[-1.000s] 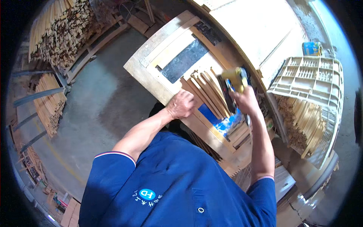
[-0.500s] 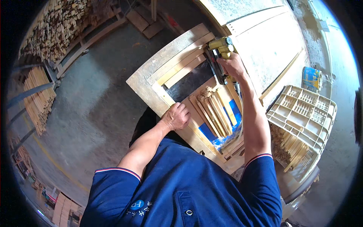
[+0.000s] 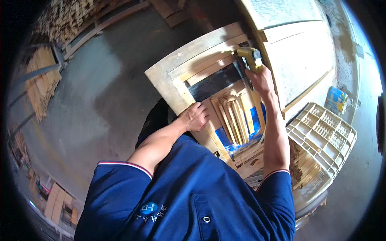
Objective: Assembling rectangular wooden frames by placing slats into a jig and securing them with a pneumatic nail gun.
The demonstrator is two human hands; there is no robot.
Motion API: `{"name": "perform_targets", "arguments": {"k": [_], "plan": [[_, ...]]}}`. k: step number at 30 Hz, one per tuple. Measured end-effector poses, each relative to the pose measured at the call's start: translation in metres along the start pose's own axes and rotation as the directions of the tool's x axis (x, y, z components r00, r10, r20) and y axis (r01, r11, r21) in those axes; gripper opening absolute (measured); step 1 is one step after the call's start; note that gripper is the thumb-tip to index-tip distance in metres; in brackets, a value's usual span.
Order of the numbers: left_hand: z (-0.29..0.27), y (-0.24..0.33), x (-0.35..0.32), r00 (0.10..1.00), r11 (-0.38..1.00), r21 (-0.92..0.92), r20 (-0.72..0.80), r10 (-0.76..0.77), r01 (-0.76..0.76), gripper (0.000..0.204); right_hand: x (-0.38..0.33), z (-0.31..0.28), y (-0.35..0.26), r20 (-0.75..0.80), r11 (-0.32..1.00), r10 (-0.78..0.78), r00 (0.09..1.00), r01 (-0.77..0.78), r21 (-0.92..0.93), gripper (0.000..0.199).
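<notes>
Frame (image 3: pixel 189 76) of pale wood lies on the surface (image 3: pixel 297 60), and it sits much as it did half a second ago, its near-left rail under the left hand (image 3: pixel 195 116) as before. That hand stays put, fingers curled over the rail's edge, pressing it down without closing round it. The right hand (image 3: pixel 261 80) has scarcely moved since then: its grip is wrapped tight about the handle of a yellow nailer (image 3: pixel 248 56), whose nose remains at the frame's far right corner. A full second ago that hand and tool were lower, near the slats, so the arm has since stretched out to the far end. The frame is a flat rectangle of light boards with an inner border of narrower strips; a dark panel (image 3: pixel 215 82) shows through the opening at its upper part. Below the panel a bundle of thin slats (image 3: pixel 233 116) lies inside the frame, on something blue (image 3: pixel 225 138). To the right, beyond the arm, a cream plastic crate (image 3: pixel 321 136) rests tilted on stacked timber. Grey floor (image 3: pixel 104 100) spreads to the left, with wood stacks (image 3: pixel 40 86) along its far edge.
</notes>
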State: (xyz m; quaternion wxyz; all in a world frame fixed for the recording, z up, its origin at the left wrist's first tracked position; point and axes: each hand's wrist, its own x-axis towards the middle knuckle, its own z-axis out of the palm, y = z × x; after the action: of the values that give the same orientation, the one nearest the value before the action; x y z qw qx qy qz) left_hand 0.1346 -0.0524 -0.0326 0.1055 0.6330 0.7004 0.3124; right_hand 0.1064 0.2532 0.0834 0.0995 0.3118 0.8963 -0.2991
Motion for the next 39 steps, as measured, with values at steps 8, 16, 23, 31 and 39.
{"name": "perform_targets", "arguments": {"k": [8, 16, 23, 31, 39], "plan": [[0.007, -0.002, -0.007, 0.999, 0.998, -0.050, -0.033, 0.022, -0.024, 0.020, -0.070, 0.054, -0.085, 0.408, 0.631, -0.589, 0.697, 0.713, -0.307, 0.030], [0.001, 0.001, -0.005, 0.999, 0.999, 0.017, -0.032, 0.036, -0.035, 0.018, -0.068, 0.092, -0.082, 0.382, 0.650, -0.595, 0.707, 0.703, -0.289, 0.028], [0.011, 0.000, -0.010, 0.999, 0.999, -0.036, -0.052, -0.006, 0.004, 0.018, -0.066, 0.095, -0.097, 0.435, 0.706, -0.479, 0.762, 0.629, -0.326, 0.019], [0.004, 0.000, -0.007, 1.000, 0.999, -0.038, -0.020, 0.011, -0.011, 0.020, -0.076, 0.084, -0.102, 0.374, 0.717, -0.506, 0.777, 0.620, -0.318, 0.015], [-0.013, 0.004, 0.009, 0.963, 0.997, 0.064, 0.265, -0.050, 0.034, 0.015, -0.188, 0.009, -0.064, 0.027, 0.970, -0.201, 0.979, 0.203, -0.137, 0.040]]}}
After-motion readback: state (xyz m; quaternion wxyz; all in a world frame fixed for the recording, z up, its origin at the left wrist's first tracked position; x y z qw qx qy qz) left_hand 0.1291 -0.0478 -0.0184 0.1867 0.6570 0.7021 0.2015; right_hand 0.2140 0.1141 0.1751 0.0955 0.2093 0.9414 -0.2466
